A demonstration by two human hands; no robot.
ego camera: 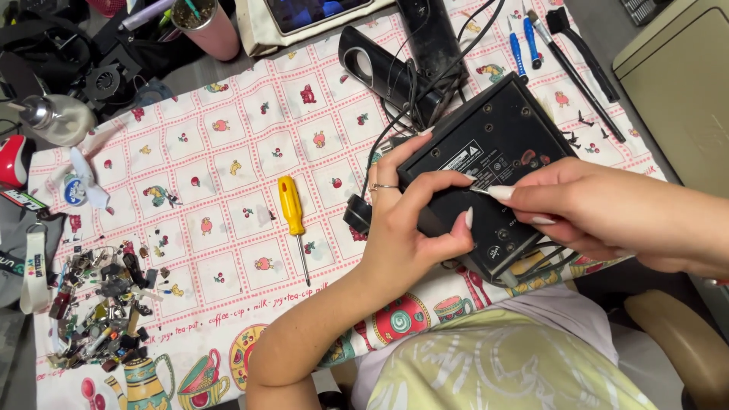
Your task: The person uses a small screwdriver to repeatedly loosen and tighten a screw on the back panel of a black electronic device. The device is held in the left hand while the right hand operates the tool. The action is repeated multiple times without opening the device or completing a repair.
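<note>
A black box-shaped electronic device rests tilted at the table's near edge, its screwed panel facing up and black cables trailing from it. My left hand grips its left side, thumb and fingers wrapped around the casing. My right hand lies over the panel's near part, fingers pinched on a thin metal tool whose tip touches the panel beside my left fingers. A yellow-handled screwdriver lies loose on the cloth to the left of both hands.
A patterned white-and-pink tablecloth covers the table. A heap of small electronic parts sits at the left edge. A black speaker part, blue-handled tools, long black tools and a pink cup lie farther back.
</note>
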